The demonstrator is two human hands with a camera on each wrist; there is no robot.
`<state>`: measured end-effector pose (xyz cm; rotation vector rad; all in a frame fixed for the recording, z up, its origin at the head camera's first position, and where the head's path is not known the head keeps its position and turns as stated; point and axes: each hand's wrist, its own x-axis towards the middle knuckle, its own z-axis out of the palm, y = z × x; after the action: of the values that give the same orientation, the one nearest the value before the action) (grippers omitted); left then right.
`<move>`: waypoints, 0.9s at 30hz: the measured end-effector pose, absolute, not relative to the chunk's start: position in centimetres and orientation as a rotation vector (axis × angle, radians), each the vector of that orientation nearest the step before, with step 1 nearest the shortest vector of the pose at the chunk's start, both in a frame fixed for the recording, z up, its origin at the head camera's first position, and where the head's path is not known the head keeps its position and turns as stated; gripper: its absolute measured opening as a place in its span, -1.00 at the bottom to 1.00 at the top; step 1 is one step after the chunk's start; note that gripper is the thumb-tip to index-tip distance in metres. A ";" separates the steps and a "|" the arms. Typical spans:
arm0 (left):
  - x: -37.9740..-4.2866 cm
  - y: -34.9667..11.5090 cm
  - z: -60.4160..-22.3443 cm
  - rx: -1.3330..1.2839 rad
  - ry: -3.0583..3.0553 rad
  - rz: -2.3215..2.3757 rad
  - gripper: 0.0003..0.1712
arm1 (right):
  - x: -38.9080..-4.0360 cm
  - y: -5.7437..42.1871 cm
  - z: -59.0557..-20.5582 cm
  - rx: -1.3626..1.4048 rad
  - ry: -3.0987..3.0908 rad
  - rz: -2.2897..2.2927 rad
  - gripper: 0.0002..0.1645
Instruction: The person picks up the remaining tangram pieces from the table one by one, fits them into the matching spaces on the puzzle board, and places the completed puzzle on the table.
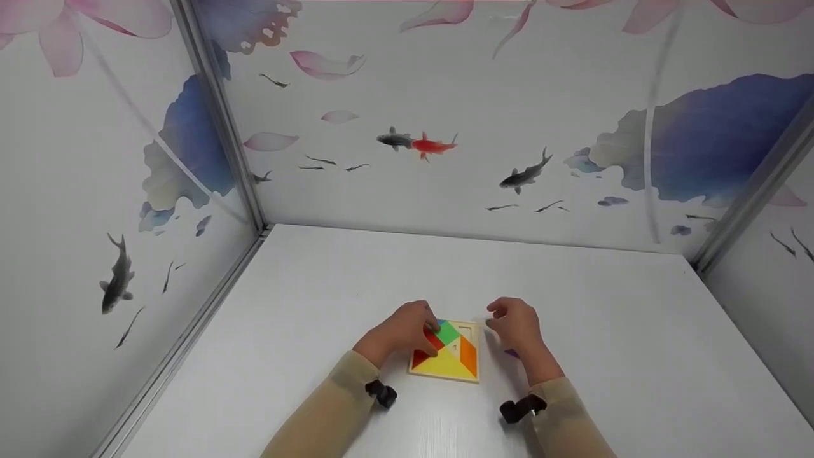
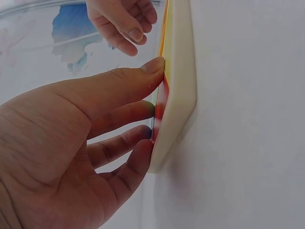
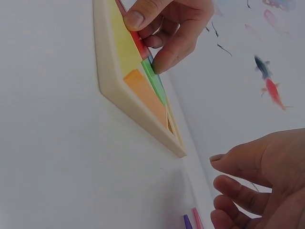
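**Loose pieces sit on the right hand's side of the puzzle board**

From my remote seat, I have the puzzle board [image 3: 107, 71] flat on the white table [image 1: 604, 318], in front of the person and between the two hands. The left hand [image 1: 402, 327] comes in from its left, thumb and fingertips spread and resting on the inset pieces around the red piece [image 1: 435, 339]; I read that as steadying, not lifting. The right hand [image 1: 518, 324] hangs just beyond the board's right edge, thumb and fingers loosely curved with a gap between them, holding nothing.

What matters most to me is the purple piece [image 3: 188, 222] and the pink piece [image 3: 197, 218], side by side on the table, right of the board. The right hand is clearly nearer. In the head view the purple one shows beside that wrist, nearer the person than the fingertips, so I judge a reach would come back and down. The right wrist view crops both, so I cannot tell their long axes
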<state>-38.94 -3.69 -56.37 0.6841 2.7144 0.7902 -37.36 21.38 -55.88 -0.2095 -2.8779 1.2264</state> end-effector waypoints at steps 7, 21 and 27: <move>-38.9 -3.6 -56.4 0.681 2.713 0.780 -0.52 | -37.4 21.8 -56.0 -0.214 -2.884 1.225 -0.70; -38.8 -3.8 -56.5 0.688 2.711 0.795 -0.55 | -37.7 22.9 -56.4 -0.228 -2.867 1.188 -0.72; -38.7 -3.7 -56.4 0.664 2.712 0.785 -0.55 | -37.8 23.2 -56.2 -0.217 -2.887 1.157 -0.74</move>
<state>-38.72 -3.67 -56.41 0.6638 2.7118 0.7847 -37.75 23.18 -56.23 -0.2166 -2.8874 1.1575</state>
